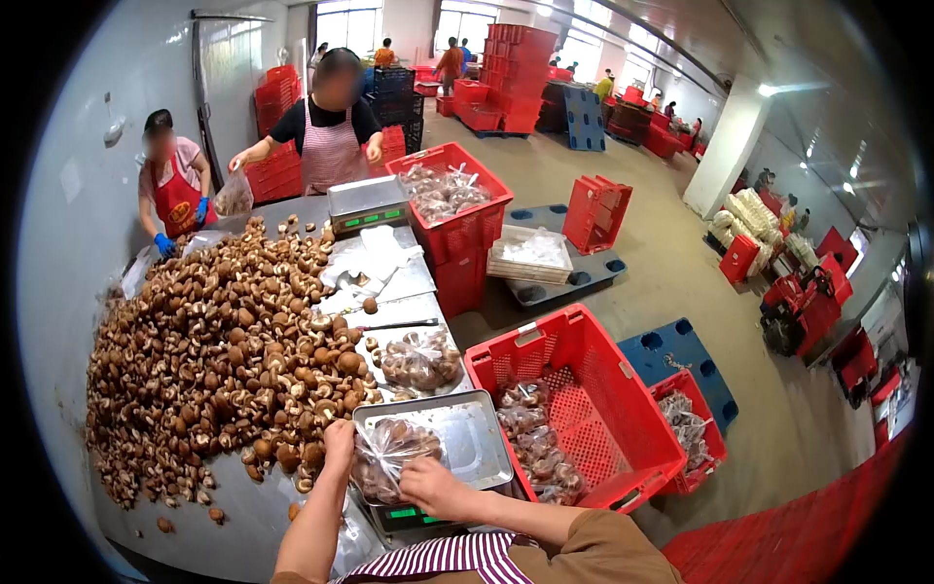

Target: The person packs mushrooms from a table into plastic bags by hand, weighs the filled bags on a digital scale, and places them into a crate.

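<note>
A clear plastic bag of mushrooms (397, 450) rests on the metal tray (479, 440) of a scale with a lit green display (407, 513). My left hand (340, 444) is closed on the bag's left edge. From the right, my right hand (434, 487) grips the near side of the same bag, its fingers bent into the plastic. Just beyond the tray lies another filled bag of mushrooms (420, 362). Left of my hands spreads a large heap of loose brown mushrooms (224, 341).
A red crate (623, 428) with several filled bags stands right of the scale. Farther along are a second scale (368, 202), a fuller red crate (457, 229) and two people in aprons, one holding a bag (234, 195). Blue pallets (681, 350) lie on the floor.
</note>
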`<action>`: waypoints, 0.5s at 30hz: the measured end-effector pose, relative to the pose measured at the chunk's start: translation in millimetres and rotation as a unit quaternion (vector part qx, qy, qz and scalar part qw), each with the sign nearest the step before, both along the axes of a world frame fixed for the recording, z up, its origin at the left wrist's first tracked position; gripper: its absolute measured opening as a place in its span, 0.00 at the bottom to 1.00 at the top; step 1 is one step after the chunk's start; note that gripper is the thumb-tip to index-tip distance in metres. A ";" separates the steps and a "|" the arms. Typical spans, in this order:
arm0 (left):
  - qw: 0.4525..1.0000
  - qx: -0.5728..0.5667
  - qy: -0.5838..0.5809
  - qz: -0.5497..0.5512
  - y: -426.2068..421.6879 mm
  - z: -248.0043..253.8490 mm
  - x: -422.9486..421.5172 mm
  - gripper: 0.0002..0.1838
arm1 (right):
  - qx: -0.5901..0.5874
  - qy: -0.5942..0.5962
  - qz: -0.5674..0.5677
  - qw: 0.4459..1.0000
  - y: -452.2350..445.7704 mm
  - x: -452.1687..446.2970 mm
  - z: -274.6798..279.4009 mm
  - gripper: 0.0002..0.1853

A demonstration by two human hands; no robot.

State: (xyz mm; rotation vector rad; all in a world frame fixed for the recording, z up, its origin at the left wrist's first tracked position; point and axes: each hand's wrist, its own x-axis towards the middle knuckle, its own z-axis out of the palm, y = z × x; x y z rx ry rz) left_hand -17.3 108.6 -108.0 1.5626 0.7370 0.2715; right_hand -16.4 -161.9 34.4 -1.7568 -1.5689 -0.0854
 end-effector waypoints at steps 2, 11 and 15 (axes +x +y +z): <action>0.977 -0.203 -0.067 -0.004 -6.3 37.7 -13.8 0.11 | 0.019 0.208 -0.059 0.976 -2.8 6.0 -2.2 0.06; 0.944 -0.181 -0.054 -0.269 -87.5 188.5 -69.8 0.07 | 0.011 0.562 -0.084 0.823 24.4 38.2 -22.0 0.16; 0.939 -0.276 -0.030 -0.203 -62.8 172.3 -64.5 0.11 | -0.097 0.529 -0.051 0.842 13.6 50.2 -18.5 0.14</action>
